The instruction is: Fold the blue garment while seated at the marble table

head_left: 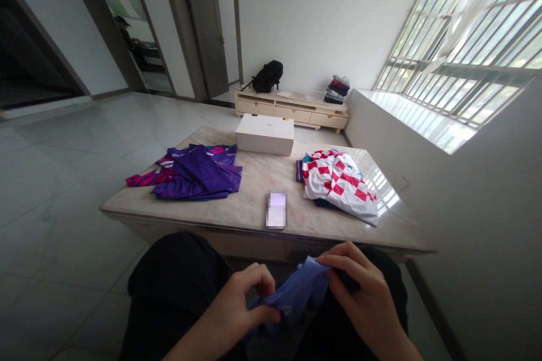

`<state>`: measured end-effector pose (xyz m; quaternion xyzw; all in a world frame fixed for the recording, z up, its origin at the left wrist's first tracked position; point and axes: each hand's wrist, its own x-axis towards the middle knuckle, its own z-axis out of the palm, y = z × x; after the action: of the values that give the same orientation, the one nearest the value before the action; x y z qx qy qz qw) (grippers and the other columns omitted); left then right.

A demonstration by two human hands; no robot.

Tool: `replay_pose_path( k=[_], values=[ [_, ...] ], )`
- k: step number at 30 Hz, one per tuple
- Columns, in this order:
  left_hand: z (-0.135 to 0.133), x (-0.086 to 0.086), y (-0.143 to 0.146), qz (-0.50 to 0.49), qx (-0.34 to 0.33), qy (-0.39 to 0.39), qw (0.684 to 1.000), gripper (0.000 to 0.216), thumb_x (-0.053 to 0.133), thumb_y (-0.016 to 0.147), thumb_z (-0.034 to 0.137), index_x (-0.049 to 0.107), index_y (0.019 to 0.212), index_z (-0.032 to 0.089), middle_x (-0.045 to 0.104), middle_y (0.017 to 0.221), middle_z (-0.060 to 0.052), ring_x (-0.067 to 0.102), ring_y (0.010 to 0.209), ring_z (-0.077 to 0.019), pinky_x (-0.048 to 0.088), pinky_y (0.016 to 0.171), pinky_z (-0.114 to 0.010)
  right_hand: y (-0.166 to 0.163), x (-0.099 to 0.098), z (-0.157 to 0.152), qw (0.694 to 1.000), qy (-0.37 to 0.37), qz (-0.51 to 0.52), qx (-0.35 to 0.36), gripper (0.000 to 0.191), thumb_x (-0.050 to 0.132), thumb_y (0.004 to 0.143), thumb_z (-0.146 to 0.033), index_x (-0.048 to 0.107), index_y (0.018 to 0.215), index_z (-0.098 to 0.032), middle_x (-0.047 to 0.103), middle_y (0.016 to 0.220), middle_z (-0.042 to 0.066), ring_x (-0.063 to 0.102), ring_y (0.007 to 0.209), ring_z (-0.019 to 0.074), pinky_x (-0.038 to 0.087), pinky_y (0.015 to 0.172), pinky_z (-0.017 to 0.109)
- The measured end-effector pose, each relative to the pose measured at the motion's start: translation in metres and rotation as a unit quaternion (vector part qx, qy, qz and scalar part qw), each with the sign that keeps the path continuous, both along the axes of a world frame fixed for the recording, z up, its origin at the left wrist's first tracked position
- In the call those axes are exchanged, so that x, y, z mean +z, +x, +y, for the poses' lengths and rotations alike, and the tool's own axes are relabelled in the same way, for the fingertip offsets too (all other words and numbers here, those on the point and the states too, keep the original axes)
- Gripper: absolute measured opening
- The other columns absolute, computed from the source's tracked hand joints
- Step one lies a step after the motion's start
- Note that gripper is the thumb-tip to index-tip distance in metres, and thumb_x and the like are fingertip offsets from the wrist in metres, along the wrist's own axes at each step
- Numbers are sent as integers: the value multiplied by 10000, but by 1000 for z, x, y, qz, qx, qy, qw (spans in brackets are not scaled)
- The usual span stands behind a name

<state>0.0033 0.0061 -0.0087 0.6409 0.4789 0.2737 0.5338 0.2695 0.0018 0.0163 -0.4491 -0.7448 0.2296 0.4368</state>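
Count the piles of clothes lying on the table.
2. A purple pile lies on the left of the table; a red-and-white checkered pile lies on the right. Each may hide more garments underneath.

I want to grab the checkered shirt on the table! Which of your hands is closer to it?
Right. The right hand sits below the checkered shirt, pinching a blue cloth over the lap. The left hand grips the same cloth farther left, so farther from the shirt.

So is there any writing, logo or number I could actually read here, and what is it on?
None can be read.
White box: small marks on its lid, too small to read.
Phone: screen blurred out.
Purple shirts, checked shirt, blue cloth in both hands: no legible print.
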Motion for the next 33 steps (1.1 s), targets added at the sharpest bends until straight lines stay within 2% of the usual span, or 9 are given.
replay_pose_path(
  k=[5,10,12,15,17,20,26,30,33],
  values=[
    [-3,1,3,-14,-1,4,1000,184,695,909,353,698,851,178,675,834,3,605,824,-184,427,762,-258,-1,-3,-3,996,-52,65,17,166,596,985,-180,717,1045,-277,628,1017,38,654,946,188,538,823,280],
    [-11,1,7,20,3,31,999,186,672,934,356,731,874,191,719,835,-5,641,805,-184,453,750,-251,-8,-12,-10,985,-136,102,42,116,509,989,-262,579,904,-225,561,893,22,563,794,177,488,683,266],
    [-13,0,6,41,9,45,998,118,714,894,313,734,859,202,733,829,3,650,806,-185,461,758,-247,-8,-17,-14,980,-176,75,52,157,480,1005,-301,606,955,-222,611,881,27,588,801,188,508,713,278],
    [-14,-3,3,69,13,66,995,23,727,844,200,724,826,213,737,813,27,651,785,-167,457,756,-233,-5,-21,-19,977,-202,10,59,259,501,1026,-385,677,1171,-262,724,1044,48,674,945,224,543,839,317],
    [-12,-4,0,90,9,80,993,71,714,831,147,715,810,215,735,804,37,652,770,-155,446,741,-226,-4,-20,-20,980,-191,-30,47,261,577,1000,-409,701,1199,-296,757,1090,41,704,976,235,550,867,321],
    [-8,-3,-7,133,-12,100,986,59,743,839,172,711,828,221,747,826,39,673,796,-157,431,743,-224,-1,-16,-17,989,-134,-52,19,133,644,969,-348,744,1032,-288,787,939,12,734,846,202,558,788,271],
    [1,-5,-30,209,-112,115,965,97,661,943,199,727,879,230,769,869,17,722,841,-181,432,744,-230,27,4,-6,1000,3,-19,20,171,578,995,-182,703,1043,-289,778,905,-4,738,815,168,568,735,234],
    [-2,-8,-41,190,-108,163,962,169,589,978,176,733,989,264,762,931,9,724,876,-181,487,793,-217,45,14,-6,996,27,-70,41,284,526,999,-127,710,1111,-311,794,980,-1,750,850,173,591,738,245],
    [-6,-9,-43,174,-47,254,950,306,545,990,169,702,1212,312,738,1160,-21,714,1044,-201,519,922,-221,50,13,-7,997,17,-77,-13,246,574,1007,-219,721,1170,-330,812,997,-1,777,873,192,615,749,242]
  ],
)
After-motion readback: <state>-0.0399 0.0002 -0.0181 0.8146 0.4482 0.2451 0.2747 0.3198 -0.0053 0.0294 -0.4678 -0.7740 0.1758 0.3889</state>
